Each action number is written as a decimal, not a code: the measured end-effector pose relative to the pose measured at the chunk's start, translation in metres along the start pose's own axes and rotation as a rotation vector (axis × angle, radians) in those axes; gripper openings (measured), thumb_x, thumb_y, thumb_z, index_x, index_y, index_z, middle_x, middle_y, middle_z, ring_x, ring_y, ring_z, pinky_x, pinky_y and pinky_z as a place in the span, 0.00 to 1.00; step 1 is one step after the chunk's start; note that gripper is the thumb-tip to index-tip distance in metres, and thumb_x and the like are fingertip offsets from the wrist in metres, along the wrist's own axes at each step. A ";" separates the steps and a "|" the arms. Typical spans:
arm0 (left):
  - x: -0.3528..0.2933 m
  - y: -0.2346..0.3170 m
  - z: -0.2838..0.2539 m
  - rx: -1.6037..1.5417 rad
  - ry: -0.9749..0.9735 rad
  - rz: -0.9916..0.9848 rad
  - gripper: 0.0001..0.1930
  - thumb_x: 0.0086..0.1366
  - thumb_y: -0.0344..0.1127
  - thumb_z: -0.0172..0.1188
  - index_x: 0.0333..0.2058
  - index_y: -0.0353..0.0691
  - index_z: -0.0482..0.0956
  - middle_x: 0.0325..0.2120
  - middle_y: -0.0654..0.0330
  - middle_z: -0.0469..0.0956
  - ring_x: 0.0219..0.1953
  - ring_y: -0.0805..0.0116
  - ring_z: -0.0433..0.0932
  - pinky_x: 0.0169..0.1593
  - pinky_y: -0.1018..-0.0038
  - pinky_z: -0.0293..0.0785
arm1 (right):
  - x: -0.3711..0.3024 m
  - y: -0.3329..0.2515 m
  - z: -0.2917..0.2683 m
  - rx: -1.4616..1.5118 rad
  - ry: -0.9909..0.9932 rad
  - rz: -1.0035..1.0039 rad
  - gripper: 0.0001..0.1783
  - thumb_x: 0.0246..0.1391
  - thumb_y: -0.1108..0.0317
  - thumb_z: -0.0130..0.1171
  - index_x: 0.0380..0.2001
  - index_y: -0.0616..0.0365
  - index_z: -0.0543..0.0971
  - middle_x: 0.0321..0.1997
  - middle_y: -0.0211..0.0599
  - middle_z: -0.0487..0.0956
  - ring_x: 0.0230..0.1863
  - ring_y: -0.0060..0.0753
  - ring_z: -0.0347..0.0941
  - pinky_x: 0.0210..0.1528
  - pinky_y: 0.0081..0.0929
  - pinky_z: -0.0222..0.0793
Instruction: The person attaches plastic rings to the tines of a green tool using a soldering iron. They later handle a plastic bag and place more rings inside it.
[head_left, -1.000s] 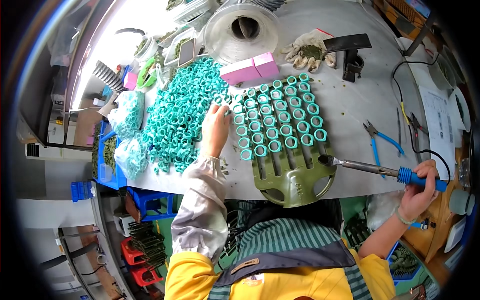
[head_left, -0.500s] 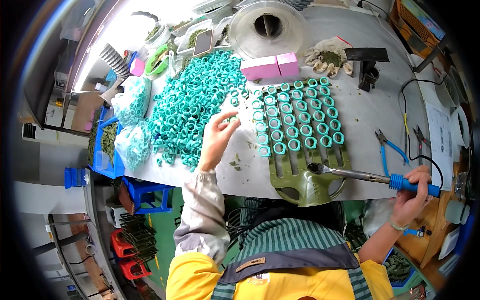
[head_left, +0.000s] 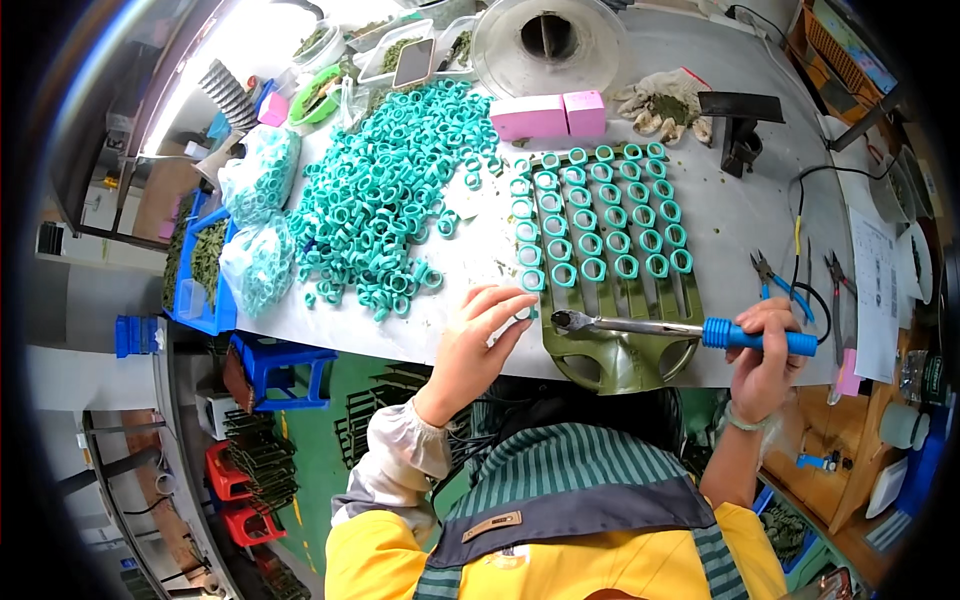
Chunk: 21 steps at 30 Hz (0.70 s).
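Note:
An olive-green slotted plastic piece (head_left: 625,362), shaped like a broad fork head, lies on the table with rows of teal hexagonal nuts (head_left: 593,270) along its tines. Beside its near left edge is my left hand (head_left: 470,350), thumb and fingers closed on a teal nut (head_left: 524,313) that the fingertips partly cover. My right hand (head_left: 768,350) grips the blue handle of a soldering iron (head_left: 650,327). The iron's metal shaft points left, and its tip is over the solid part of the green piece, just below the slots. A large heap of loose teal nuts (head_left: 370,195) spreads to the left.
Two pink blocks (head_left: 530,117) and a round clear lid-like cover (head_left: 490,50) stand behind. Blue-handled cutters (head_left: 775,275), the iron's black cable and a paper sheet (head_left: 870,300) lie right. Bags of teal nuts (head_left: 262,265) and a blue crate (head_left: 205,300) are left.
My left hand has come from beside the heap toward me and right, to the green piece's near left edge, with a nut. My right hand has brought the soldering iron left.

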<state>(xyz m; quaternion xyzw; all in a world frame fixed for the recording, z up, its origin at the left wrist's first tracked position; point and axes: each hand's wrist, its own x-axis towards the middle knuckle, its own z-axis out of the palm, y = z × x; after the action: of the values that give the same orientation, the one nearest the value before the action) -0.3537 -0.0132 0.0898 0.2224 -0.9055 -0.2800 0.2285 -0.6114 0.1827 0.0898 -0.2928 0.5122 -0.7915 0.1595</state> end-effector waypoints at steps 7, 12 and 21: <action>0.006 -0.005 0.013 0.046 -0.037 0.052 0.15 0.58 0.25 0.65 0.46 0.38 0.82 0.43 0.57 0.81 0.48 0.55 0.77 0.52 0.64 0.73 | 0.001 0.015 0.019 0.063 -0.047 0.012 0.11 0.62 0.73 0.51 0.26 0.65 0.77 0.31 0.40 0.76 0.24 0.23 0.71 0.16 0.16 0.66; 0.009 -0.007 0.012 0.059 -0.065 0.064 0.16 0.57 0.25 0.65 0.46 0.38 0.82 0.42 0.57 0.81 0.48 0.55 0.77 0.52 0.64 0.73 | 0.005 0.002 0.005 0.047 -0.017 0.011 0.11 0.61 0.73 0.51 0.25 0.65 0.77 0.30 0.40 0.76 0.22 0.23 0.71 0.14 0.17 0.64; 0.102 -0.128 -0.001 0.343 0.193 -0.074 0.24 0.62 0.37 0.65 0.57 0.46 0.74 0.52 0.46 0.71 0.55 0.47 0.69 0.57 0.60 0.67 | 0.007 -0.022 -0.005 -0.044 0.047 0.022 0.12 0.57 0.69 0.55 0.20 0.60 0.76 0.25 0.35 0.74 0.26 0.25 0.73 0.13 0.17 0.63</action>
<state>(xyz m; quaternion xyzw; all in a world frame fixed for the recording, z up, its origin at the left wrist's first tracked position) -0.3997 -0.1627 0.0420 0.3170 -0.9050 -0.1072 0.2626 -0.6190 0.1920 0.1104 -0.2720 0.5364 -0.7848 0.1497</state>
